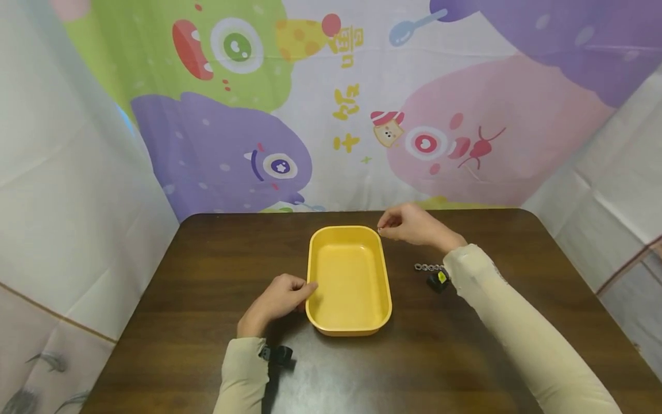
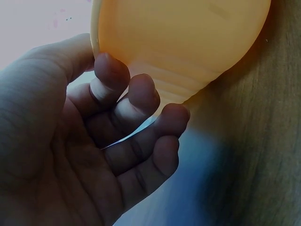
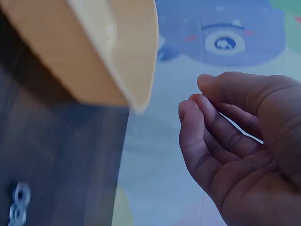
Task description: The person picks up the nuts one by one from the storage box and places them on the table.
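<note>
A deep yellow plastic tray (image 1: pixel 347 287) with rounded corners stands on the table, and its visible floor is bare. My left hand (image 1: pixel 281 298) grips its left side, thumb over the rim and fingers curled against the outer wall (image 2: pixel 188 42). Just outside the tray's far right corner is my right hand (image 1: pixel 411 224), thumb and fingers brought together. A tiny shiny piece (image 1: pixel 380 230) shows at those fingertips in the head view, too small to identify; the right wrist view (image 3: pixel 235 146) does not show it. Below the right hand lies a row of metal nuts (image 1: pixel 426 267).
The dark wooden table (image 1: pixel 207 264) has its far edge against a cartoon-printed curtain (image 1: pixel 351 115). Pale sheets (image 1: pixel 62 172) hang at the sides. A black wrist camera (image 1: pixel 438 280) by the right sleeve partly hides the row's near end.
</note>
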A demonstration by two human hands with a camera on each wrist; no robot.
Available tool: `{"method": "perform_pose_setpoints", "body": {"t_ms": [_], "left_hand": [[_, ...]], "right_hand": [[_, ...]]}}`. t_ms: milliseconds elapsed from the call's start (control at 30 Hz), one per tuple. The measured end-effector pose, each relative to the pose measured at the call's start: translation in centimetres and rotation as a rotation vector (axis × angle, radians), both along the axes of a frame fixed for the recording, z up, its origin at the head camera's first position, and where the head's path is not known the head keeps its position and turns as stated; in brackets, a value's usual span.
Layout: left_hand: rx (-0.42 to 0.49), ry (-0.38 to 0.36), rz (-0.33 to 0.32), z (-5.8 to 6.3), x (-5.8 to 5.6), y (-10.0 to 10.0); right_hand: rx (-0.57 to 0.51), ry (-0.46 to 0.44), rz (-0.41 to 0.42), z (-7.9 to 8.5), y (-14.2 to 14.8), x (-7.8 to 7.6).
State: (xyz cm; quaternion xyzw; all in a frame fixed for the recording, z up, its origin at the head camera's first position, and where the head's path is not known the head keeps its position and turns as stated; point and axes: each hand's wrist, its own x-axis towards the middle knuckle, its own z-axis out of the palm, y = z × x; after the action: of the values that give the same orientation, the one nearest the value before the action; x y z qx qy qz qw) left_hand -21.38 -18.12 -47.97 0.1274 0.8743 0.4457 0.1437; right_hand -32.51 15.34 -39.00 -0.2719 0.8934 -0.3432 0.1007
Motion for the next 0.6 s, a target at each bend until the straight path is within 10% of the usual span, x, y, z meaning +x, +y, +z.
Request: {"method": "perform_pose_setpoints", "body": {"t_ms": [600], "left_hand": [[-0.017,-0.014,-0.001,0.1,0.1,0.1]], "right_hand": [[0.128,0.053,-0.210,-3.2,12.0,2.0]]}}
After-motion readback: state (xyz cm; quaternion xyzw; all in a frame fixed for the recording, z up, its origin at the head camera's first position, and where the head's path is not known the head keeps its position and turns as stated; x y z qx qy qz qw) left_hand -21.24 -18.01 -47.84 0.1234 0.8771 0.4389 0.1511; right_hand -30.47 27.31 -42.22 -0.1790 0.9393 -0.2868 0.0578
